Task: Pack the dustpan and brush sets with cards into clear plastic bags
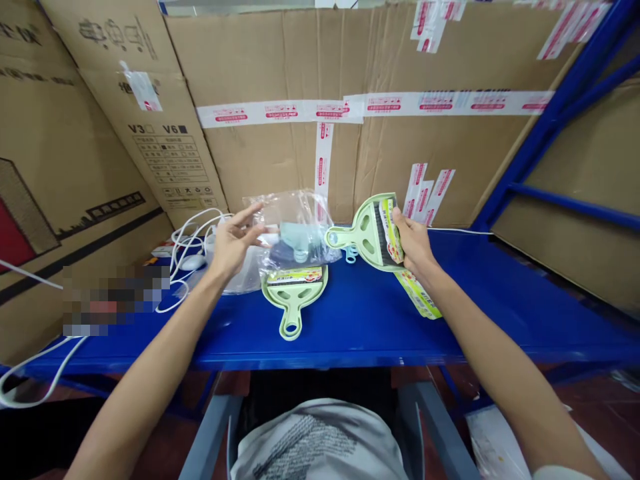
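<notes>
1. The right hand grips a pale green mini dustpan by its wide end, fingers clamped over the printed label, so the handle points left and the brush tucked inside faces the camera. It is raised just above the shelf.
2. The left hand is loosely spread, fingertips touching the mouth of a clear plastic bag; I judge it is steadying the opening, not clenching it.
3. The bag sits near the back edge of the blue shelf, with greyish-blue items inside that are too blurred by the film to name.
4. A second green dustpan lies flat just in front of the bag, handle pointing toward the front edge.
5. A loose printed label card rests on the shelf under the right wrist.
6. White cables coil at the left end of the shelf.
7. Taped cardboard boxes wall in the back and left; blue rack uprights rise on the right.
</notes>
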The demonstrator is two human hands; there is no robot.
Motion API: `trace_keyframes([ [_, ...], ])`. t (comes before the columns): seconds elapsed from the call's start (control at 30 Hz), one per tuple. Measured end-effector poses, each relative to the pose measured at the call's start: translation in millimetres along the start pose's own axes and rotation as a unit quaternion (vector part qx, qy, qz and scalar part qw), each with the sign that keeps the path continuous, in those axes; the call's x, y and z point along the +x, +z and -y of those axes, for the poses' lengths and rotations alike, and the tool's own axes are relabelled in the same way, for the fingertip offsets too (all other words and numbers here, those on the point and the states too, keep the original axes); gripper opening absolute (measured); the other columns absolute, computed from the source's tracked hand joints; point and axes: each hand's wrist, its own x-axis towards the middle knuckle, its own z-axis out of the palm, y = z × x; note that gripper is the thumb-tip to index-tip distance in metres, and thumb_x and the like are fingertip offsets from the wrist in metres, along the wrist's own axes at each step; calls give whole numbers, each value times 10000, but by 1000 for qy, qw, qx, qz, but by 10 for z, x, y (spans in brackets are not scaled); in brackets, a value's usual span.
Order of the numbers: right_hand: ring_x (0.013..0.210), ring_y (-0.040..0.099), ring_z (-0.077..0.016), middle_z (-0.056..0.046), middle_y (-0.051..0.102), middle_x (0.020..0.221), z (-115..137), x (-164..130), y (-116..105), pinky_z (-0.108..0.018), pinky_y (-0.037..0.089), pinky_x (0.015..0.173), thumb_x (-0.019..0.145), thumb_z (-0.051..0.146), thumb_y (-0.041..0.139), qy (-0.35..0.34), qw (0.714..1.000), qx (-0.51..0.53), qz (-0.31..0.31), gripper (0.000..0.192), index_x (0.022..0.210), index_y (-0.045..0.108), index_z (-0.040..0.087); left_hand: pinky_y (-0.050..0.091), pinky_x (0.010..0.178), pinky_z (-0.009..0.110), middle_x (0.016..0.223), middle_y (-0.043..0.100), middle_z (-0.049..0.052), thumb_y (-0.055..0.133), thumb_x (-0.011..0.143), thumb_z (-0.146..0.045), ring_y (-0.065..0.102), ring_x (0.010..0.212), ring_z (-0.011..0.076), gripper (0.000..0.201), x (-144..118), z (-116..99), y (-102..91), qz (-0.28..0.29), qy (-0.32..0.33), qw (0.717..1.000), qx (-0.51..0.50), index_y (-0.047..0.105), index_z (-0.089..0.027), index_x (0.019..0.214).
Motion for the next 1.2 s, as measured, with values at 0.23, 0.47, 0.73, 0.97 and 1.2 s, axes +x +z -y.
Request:
trace_keyframes([
  [0.23, 534, 344, -110, 51, 399, 539, 40, 115, -189, -268, 268, 475, 827, 772, 711, -163, 962, -196, -97, 659, 572, 431, 233, 661, 555, 238, 1590, 566, 99, 899, 780, -285, 714, 1235, 340, 607, -209, 110, 257, 48, -2, 998, -35, 718, -285, 1359],
  [0.47, 568, 274, -122, 57, 306, 541, 143, 63, -218, -305, 231, 544, 927, 709, 624, -200, 919, -314, -131, 654, 574, 333, 242, 631, 540, 233, 1614, 532, 122, 897, 779, -315, 744, 1169, 335, 755, -251, 59, 301, 57, -2, 997, -43, 594, -309, 1470],
  [0.73, 568, 267, -133, 43, 310, 560, 67, -16, -119, -298, 218, 517, 887, 810, 596, -194, 948, -234, -94, 695, 583, 308, 255, 641, 643, 309, 1455, 664, 130, 875, 787, -259, 795, 993, 288, 843, -338, 92, 392, 69, -70, 994, -49, 490, -372, 1527],
  [0.97, 577, 299, -131, 42, 333, 569, 78, -335, 127, -294, 236, 526, 954, 713, 594, -200, 951, -229, -53, 649, 598, 315, 247, 608, 937, 362, 1172, 769, 103, 863, 812, -243, 736, 1141, 255, 799, -430, 180, 499, 113, -1, 993, 28, 473, -286, 1508],
  [1.2, 578, 287, -120, 50, 325, 545, 49, -386, 189, -287, 226, 528, 936, 715, 597, -169, 951, -258, -31, 665, 578, 307, 235, 612, 824, 327, 1198, 680, 63, 896, 740, -196, 757, 1014, 231, 868, -428, 209, 522, 89, 19, 996, 21, 442, -350, 1464],
])
